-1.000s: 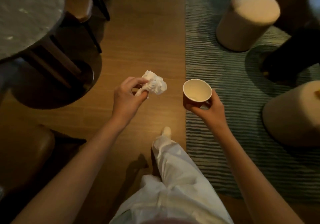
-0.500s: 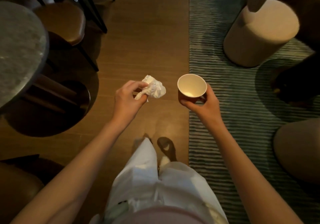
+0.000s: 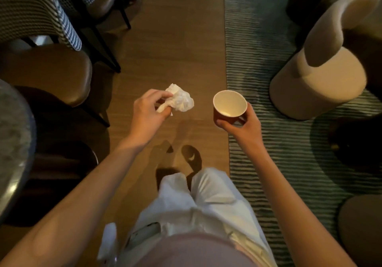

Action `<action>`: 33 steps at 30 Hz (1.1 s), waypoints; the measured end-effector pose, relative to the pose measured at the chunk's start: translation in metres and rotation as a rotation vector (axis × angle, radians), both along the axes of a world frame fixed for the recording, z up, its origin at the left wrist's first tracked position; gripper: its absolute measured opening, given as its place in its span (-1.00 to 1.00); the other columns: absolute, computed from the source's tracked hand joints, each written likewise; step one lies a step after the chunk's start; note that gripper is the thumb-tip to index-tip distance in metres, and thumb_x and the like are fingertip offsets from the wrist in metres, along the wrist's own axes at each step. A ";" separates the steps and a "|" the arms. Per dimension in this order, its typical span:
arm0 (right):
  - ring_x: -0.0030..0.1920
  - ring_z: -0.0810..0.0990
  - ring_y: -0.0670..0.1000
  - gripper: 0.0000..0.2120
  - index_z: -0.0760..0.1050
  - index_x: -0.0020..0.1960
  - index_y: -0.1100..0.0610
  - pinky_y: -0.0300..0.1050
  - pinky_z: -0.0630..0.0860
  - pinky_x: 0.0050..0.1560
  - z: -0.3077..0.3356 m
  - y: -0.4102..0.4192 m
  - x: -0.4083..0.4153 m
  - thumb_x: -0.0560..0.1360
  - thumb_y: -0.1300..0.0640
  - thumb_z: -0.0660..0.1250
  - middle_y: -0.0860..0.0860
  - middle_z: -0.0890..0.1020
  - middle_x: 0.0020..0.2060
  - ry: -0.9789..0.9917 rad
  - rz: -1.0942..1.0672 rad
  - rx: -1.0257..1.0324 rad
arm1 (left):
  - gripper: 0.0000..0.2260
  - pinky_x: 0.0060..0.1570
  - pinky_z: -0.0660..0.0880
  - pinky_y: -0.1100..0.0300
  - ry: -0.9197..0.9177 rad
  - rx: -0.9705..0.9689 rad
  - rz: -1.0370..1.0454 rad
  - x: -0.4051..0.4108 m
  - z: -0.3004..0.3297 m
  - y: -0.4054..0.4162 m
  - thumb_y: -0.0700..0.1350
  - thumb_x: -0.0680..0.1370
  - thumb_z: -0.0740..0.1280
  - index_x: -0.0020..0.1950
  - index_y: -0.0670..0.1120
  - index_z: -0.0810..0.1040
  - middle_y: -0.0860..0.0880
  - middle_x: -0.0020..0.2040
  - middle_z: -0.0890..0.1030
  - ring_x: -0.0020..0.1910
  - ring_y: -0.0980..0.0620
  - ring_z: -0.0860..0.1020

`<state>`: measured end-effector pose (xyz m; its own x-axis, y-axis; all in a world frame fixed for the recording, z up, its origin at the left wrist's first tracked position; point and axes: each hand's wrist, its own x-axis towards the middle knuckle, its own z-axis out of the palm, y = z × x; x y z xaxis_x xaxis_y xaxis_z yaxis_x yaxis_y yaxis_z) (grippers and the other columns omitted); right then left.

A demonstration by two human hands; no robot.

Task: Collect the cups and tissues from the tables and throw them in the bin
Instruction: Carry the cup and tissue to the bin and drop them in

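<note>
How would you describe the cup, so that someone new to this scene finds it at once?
Find the edge where the wooden floor meets the striped green rug. Above it, the right hand holds a paper cup. It is red outside, white and empty inside, unlike the crumpled white tissue in the left hand.

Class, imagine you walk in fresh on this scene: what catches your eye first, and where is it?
A crumpled white tissue pinched in the left hand, mid-frame over the wooden floor. Beside it, the right hand holds an empty red cup upright at the edge of the striped rug. A beige stool stands upper right.
</note>
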<state>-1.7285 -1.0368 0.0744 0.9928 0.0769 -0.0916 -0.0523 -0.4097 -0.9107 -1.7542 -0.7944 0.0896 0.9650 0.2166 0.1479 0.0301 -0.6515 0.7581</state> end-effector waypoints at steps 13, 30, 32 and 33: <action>0.22 0.50 -0.04 -0.29 0.36 0.35 0.04 -0.05 0.49 0.25 -0.018 0.026 0.362 0.28 0.14 0.59 -0.06 0.53 0.20 -0.010 -0.076 0.007 | -0.74 -0.16 0.52 0.30 -0.018 0.018 -0.023 0.368 -0.019 0.035 -0.26 0.38 0.48 0.05 -0.10 0.64 0.00 -0.02 0.61 -0.15 0.09 0.57; 0.07 0.53 -0.24 -0.32 0.38 0.30 0.05 -0.41 0.49 0.03 -0.006 0.064 0.834 0.27 0.16 0.59 -0.21 0.51 0.07 -0.110 -0.123 0.021 | -0.79 -0.14 0.52 0.30 -0.058 -0.080 -0.111 0.850 -0.027 0.055 -0.20 0.42 0.48 0.04 -0.09 0.64 0.02 -0.01 0.61 -0.15 0.12 0.57; 0.06 0.53 -0.26 -0.33 0.38 0.30 0.04 -0.40 0.50 0.04 -0.002 0.075 0.892 0.26 0.17 0.60 -0.25 0.51 0.03 -0.114 -0.159 0.022 | -0.78 -0.13 0.53 0.28 -0.071 -0.076 -0.136 0.915 -0.023 0.066 -0.21 0.41 0.48 0.04 -0.10 0.64 0.00 0.00 0.62 -0.15 0.11 0.58; 0.05 0.53 -0.28 -0.33 0.39 0.29 0.04 -0.41 0.50 0.03 0.001 0.080 0.920 0.26 0.17 0.60 -0.27 0.51 0.02 -0.113 -0.168 0.024 | -0.77 -0.13 0.52 0.33 -0.068 -0.068 -0.143 0.945 -0.020 0.071 -0.22 0.40 0.49 0.04 -0.10 0.64 0.00 0.00 0.62 -0.15 0.12 0.58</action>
